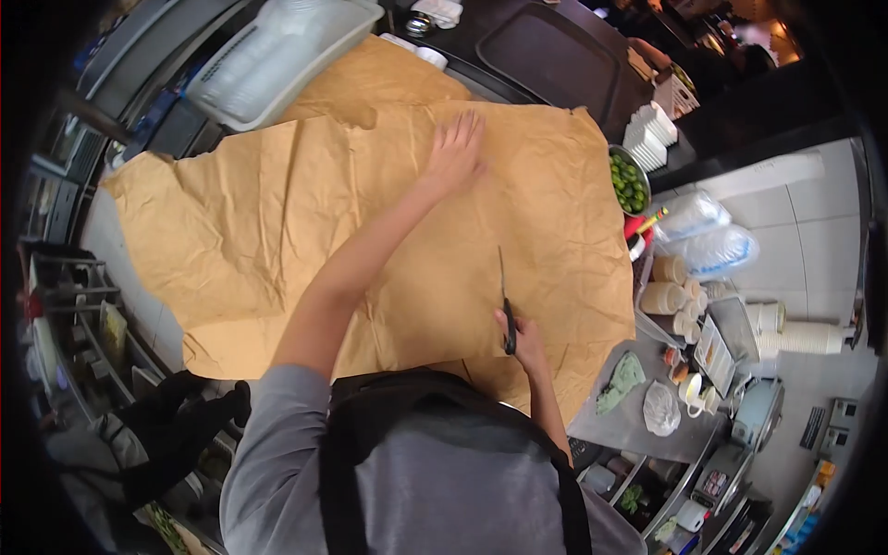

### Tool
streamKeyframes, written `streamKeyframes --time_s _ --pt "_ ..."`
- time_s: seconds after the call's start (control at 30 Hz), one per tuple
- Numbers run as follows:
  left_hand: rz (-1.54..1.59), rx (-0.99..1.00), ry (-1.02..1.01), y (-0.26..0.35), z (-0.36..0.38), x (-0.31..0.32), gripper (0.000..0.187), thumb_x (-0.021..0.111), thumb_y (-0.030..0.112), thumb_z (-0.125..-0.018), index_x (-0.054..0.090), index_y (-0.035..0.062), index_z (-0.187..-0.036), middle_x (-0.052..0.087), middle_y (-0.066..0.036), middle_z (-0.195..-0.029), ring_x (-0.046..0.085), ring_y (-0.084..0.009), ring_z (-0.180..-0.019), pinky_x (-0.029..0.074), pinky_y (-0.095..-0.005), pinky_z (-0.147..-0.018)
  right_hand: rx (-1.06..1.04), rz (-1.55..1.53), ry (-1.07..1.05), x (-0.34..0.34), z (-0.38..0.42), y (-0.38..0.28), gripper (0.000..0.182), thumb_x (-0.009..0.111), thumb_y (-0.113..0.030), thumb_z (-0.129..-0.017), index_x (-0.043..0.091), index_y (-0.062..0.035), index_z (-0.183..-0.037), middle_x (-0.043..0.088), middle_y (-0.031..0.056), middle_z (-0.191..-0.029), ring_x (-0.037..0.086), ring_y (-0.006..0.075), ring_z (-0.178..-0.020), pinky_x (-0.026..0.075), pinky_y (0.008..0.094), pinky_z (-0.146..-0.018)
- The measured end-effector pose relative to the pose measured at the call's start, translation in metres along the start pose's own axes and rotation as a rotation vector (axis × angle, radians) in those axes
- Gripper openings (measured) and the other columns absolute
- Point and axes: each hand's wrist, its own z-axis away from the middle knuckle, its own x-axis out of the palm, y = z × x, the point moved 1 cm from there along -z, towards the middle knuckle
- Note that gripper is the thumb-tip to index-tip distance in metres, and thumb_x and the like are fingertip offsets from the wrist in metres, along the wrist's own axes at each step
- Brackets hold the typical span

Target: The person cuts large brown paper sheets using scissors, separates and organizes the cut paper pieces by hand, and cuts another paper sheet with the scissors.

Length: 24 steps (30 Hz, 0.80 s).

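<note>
A large sheet of creased brown kraft paper (416,268) spreads across the work surface in front of me. My left hand (455,155) lies flat on its far part, fingers stretched out and pressed together on the paper. In my right hand (527,344), near the sheet's close edge, is a pair of scissors (506,310) with black handles. The blades point away from me over the paper and look closed or nearly so. Another piece of brown paper (370,79) lies beyond the sheet, partly under a clear plastic bin (277,60).
To the right are a bowl of green limes (627,183), stacked white containers (650,137), plastic-wrapped packs (708,242), tubs (663,298) and a green cloth (622,382). A dark tray (553,55) sits at the back. Another person (157,435) stands at lower left beside shelves.
</note>
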Motion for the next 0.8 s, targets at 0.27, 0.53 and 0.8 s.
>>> streamKeyframes --time_s 0.27,0.53,0.8 --pt "0.019 -0.247 -0.281 -0.035 -0.079 -0.012 0.082 0.059 0.038 -0.077 0.014 0.0033 -0.137 0.027 -0.018 -0.136 0.019 -0.0333 -0.129 0.017 -0.0528 -0.102 -0.016 -0.105 -0.011 -0.001 0.005 -0.007 0.052 0.06 -0.048 -0.078 0.051 -0.0049 -0.051 0.044 -0.0019 -0.044 0.04 0.0055 -0.04 0.03 0.0224 -0.038" --pt "0.279 -0.017 0.173 -0.001 0.031 -0.091 0.065 0.06 0.013 -0.072 0.031 0.0032 -0.13 0.034 -0.017 -0.131 0.028 -0.0346 -0.124 0.023 -0.0458 -0.101 -0.066 -0.109 0.003 0.001 0.005 -0.012 0.052 0.06 -0.047 -0.079 0.051 -0.0048 -0.051 0.043 -0.0015 -0.043 0.041 0.0062 -0.039 0.03 0.0226 -0.038" --pt "-0.408 -0.388 0.414 -0.196 0.087 -0.174 0.048 0.055 0.015 -0.073 0.044 0.0094 -0.119 0.049 -0.011 -0.115 0.038 -0.0313 -0.115 0.03 -0.0472 -0.095 -0.182 0.03 0.053 -0.004 0.011 -0.017 0.05 0.06 -0.044 -0.08 0.049 -0.0045 -0.051 0.04 -0.0025 -0.044 0.037 0.0061 -0.041 0.027 0.0248 -0.038"
